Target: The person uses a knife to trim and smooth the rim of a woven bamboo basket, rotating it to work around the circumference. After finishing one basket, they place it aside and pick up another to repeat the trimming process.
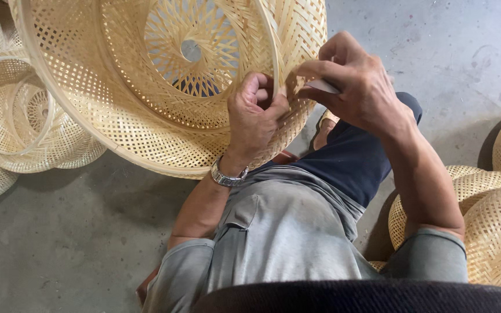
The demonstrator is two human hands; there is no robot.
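A grey concrete floor (76, 237) fills the background. Largest upon it is the wide, pale, round woven bamboo basket (117, 110), tilted on edge with its open inside facing up toward the camera; an open lattice centre shows deep within it, and its rim runs down between the person's hands. To the left lies a pile of similar pale woven bamboo shades (13, 122), nested and overlapping, with thin hoop rims showing. At the right edge sits a second stack of domed woven bamboo baskets (488, 220), just beside the person's right arm.

The person sits low, in a grey shirt (285, 232) and dark trousers (355, 162).

The left hand (256, 116) is curled closed around the near rim of the big basket, its grip pressed together on the rim strip, thumb on the inside face. A silver metal wristwatch (227, 174) sits on that wrist.

The right hand (355, 81) is just beside the left, fingers pinching a small flat pale blade-like piece (323, 86) against the basket's edge; what exactly this piece is cannot be told.
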